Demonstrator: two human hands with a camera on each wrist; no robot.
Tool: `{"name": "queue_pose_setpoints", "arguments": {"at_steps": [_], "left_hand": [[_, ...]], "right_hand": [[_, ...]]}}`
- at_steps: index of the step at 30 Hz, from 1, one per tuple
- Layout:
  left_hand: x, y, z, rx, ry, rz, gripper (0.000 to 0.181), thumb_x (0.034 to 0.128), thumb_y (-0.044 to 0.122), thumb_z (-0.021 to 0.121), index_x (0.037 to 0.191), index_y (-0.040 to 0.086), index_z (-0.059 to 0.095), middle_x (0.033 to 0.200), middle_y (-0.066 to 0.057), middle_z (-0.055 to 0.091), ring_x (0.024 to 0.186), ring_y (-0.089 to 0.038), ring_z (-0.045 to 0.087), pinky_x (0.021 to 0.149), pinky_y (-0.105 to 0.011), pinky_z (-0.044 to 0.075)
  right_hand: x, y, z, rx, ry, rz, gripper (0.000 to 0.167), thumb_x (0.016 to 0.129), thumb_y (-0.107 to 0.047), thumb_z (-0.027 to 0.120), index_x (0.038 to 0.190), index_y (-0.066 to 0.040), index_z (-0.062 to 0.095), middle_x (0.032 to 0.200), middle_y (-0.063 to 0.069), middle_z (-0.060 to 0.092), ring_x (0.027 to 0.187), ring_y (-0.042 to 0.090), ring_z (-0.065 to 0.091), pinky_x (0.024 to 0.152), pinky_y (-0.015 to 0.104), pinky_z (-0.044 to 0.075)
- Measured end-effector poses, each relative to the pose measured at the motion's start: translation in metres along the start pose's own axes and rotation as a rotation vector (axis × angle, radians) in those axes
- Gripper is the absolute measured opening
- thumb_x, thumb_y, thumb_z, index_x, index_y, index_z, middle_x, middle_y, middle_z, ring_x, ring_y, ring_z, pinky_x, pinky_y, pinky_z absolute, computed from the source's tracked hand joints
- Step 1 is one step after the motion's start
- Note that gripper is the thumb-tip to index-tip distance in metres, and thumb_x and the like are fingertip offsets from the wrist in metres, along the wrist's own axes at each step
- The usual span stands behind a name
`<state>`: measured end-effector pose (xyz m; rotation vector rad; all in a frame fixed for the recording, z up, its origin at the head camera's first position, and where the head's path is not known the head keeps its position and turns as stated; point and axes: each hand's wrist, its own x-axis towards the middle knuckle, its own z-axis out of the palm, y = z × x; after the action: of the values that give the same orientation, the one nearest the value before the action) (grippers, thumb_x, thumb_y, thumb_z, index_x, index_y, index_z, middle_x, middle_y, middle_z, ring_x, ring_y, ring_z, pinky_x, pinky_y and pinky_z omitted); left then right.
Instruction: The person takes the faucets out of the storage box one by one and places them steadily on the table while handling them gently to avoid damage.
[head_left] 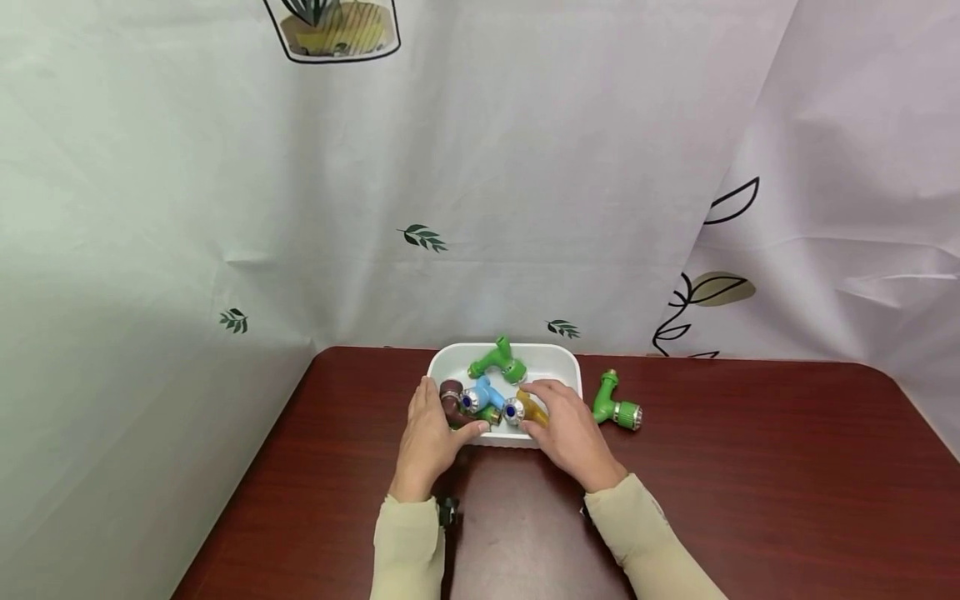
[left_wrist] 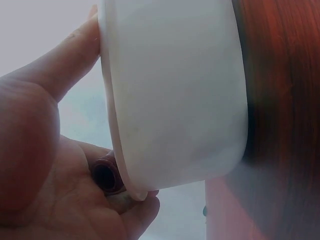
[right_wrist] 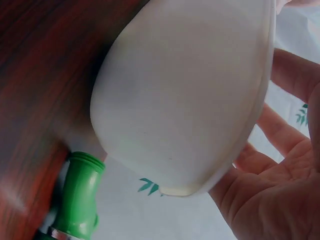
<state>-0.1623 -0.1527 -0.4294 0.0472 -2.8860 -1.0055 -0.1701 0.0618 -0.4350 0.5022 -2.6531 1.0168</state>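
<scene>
Cream cloth sleeves point(head_left: 408, 542) lie nearest you. Your left hand point(head_left: 429, 437) holds the near left corner of a white plastic tray point(left_wrist: 175, 100), likely to keep it steady. Your right hand point(head_left: 566, 425) curves round a yellow tap with a shiny knob point(head_left: 531, 407) inside; I can't quite tell if it grips. A blue plastic tap point(head_left: 489, 394) lies beside it, leaning on others because space is tight. One green plastic tap point(head_left: 606, 400) sits outside, on the red-brown wooden table point(head_left: 750, 467).

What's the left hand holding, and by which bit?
The left hand holds the white tray by its rim, at the near-left corner.
</scene>
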Motion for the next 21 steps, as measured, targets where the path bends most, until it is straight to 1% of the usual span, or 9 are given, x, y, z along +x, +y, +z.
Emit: {"name": "queue_pose_setpoints", "arguments": {"at_steps": [4, 9, 13, 21], "left_hand": [[-0.0001, -0.0001, -0.0005, 0.005, 0.001, 0.007, 0.111, 0.0798, 0.036, 0.086, 0.152, -0.016, 0.020, 0.160, -0.033, 0.020, 0.147, -0.047, 0.021, 0.117, -0.055, 0.024], [-0.0002, -0.0005, 0.0004, 0.018, 0.007, 0.018, 0.112, 0.0793, 0.037, 0.087, 0.152, -0.017, 0.021, 0.158, -0.034, 0.022, 0.146, -0.048, 0.023, 0.116, -0.055, 0.026], [-0.0006, -0.0014, 0.0005, 0.017, 0.004, 0.021, 0.112, 0.0794, 0.037, 0.086, 0.151, -0.017, 0.021, 0.158, -0.034, 0.022, 0.146, -0.048, 0.023, 0.115, -0.056, 0.026], [0.0002, -0.0014, -0.0010, 0.018, 0.002, 0.027, 0.112, 0.0794, 0.038, 0.086, 0.151, -0.017, 0.020, 0.158, -0.035, 0.021, 0.146, -0.049, 0.022, 0.116, -0.056, 0.026]], "right_hand": [[0.0024, 0.0007, 0.0000, 0.012, -0.035, 0.025, 0.050, 0.079, -0.017, 0.087, 0.124, -0.006, 0.070, 0.126, 0.012, 0.065, 0.119, 0.030, 0.060, 0.100, 0.047, 0.047], [0.0049, 0.0020, 0.0011, 0.050, -0.062, 0.025, 0.048, 0.080, -0.017, 0.086, 0.124, -0.007, 0.071, 0.125, 0.011, 0.067, 0.120, 0.029, 0.060, 0.100, 0.047, 0.047], [0.0062, 0.0025, 0.0034, 0.065, -0.073, 0.032, 0.045, 0.080, -0.015, 0.086, 0.123, -0.007, 0.072, 0.124, 0.010, 0.068, 0.119, 0.029, 0.061, 0.099, 0.047, 0.048], [0.0082, 0.0011, 0.0041, 0.074, -0.079, 0.008, 0.040, 0.080, -0.013, 0.085, 0.118, -0.007, 0.074, 0.121, 0.010, 0.068, 0.117, 0.029, 0.062, 0.098, 0.046, 0.049]]}}
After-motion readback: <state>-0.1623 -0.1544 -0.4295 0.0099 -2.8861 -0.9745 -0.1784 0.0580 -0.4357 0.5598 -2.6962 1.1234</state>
